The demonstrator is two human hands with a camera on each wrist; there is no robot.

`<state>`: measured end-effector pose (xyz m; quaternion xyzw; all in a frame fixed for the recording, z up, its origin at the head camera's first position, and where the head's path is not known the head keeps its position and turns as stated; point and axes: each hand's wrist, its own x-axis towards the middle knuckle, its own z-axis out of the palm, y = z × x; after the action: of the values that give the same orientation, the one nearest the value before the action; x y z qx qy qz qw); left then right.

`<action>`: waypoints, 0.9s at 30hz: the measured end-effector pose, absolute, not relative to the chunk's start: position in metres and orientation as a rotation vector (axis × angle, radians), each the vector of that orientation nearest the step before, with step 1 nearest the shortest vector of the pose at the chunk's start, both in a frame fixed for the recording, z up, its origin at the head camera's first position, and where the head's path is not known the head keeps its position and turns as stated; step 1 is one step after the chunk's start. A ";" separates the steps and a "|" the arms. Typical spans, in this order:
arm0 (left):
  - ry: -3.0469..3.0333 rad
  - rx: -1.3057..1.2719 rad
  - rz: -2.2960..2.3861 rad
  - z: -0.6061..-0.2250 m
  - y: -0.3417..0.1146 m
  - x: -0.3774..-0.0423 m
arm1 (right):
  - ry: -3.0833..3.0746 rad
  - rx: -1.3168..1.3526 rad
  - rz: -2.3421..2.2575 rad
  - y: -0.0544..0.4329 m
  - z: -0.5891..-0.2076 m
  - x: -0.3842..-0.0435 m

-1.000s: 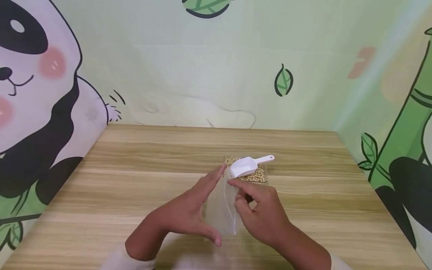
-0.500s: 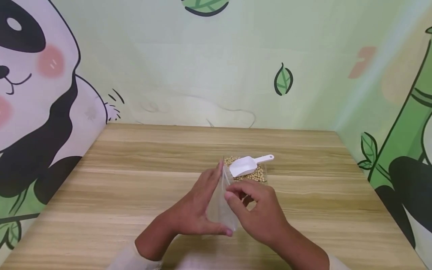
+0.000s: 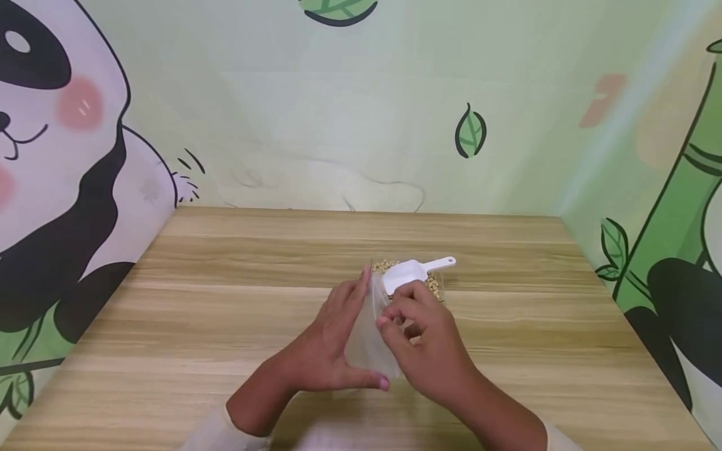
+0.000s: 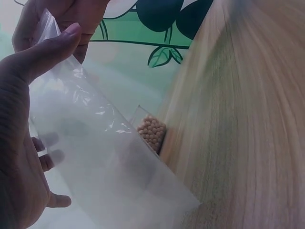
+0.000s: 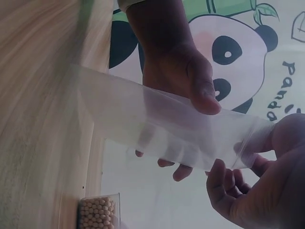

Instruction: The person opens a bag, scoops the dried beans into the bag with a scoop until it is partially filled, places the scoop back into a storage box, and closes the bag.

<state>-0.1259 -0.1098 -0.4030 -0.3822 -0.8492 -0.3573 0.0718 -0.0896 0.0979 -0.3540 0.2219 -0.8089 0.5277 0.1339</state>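
One word (wall lettering): "panda"; right fingers pinch a bag.

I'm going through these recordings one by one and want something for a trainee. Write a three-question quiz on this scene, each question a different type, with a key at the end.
1. Multiple choice: what lies on the beans in the clear box?
A) a black cup
B) a white scoop
C) a wooden brush

2. True or false: the bag is filled to the top with beans.

3. Short answer: which of the two hands pinches the upper end of the bag?

Key:
1. B
2. False; no beans show inside the bag.
3. The right hand.
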 end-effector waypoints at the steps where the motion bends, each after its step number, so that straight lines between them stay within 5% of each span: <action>1: -2.553 -1.143 -1.070 -0.403 -0.110 -0.126 | -2.331 0.646 1.548 0.098 -0.354 -0.091; 17: -2.475 -1.120 -1.132 -0.410 -0.116 -0.134 | -2.148 0.776 1.198 0.102 -0.357 -0.100; 27: -2.528 -1.062 -1.106 -0.410 -0.116 -0.136 | -2.312 0.415 1.645 0.100 -0.349 -0.097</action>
<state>-0.1357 -0.1158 -0.4096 -0.3577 -0.8513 -0.3726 0.0923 -0.0974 0.1000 -0.3488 0.1435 -0.7986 0.5684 0.1365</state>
